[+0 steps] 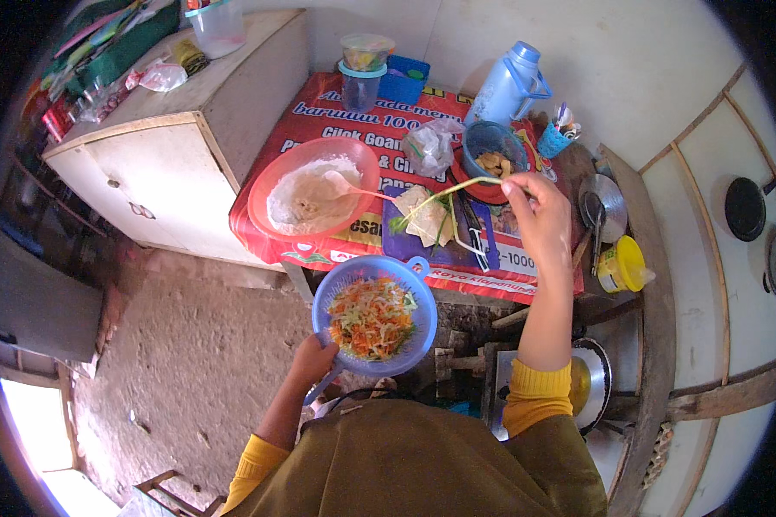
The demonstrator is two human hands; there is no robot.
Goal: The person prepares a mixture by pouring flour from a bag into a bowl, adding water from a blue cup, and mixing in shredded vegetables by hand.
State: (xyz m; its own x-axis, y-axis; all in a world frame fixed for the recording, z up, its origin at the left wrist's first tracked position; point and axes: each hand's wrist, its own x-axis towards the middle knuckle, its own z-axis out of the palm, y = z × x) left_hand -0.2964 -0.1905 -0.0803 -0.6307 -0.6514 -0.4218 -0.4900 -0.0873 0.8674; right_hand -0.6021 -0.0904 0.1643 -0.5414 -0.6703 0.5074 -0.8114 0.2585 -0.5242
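Observation:
My left hand [313, 362] grips the handle of a blue plastic colander [429, 323], held in front of the table edge. Shredded vegetables [372, 320], orange and pale green, lie in it. Between the fingertips of my right hand [544, 216] is a long green stalk [459, 186] with a leafy end, which hangs over a purple cutting board [396, 244]. Pale flat sheets of food [423, 216] and more green stems rest on that board. Beside them lies a knife [474, 226] with a dark handle. A pink plastic bowl [257, 207] holds white flour [284, 203] and a pink spoon [339, 184].
A printed red banner [278, 145] covers the table. Behind stand a blue thermos [501, 84], a blue bowl [469, 139] with light brown pieces, a plastic bag [430, 145] and stacked tubs [364, 84]. A white cabinet [142, 174] is left; a wok [598, 368] is low right.

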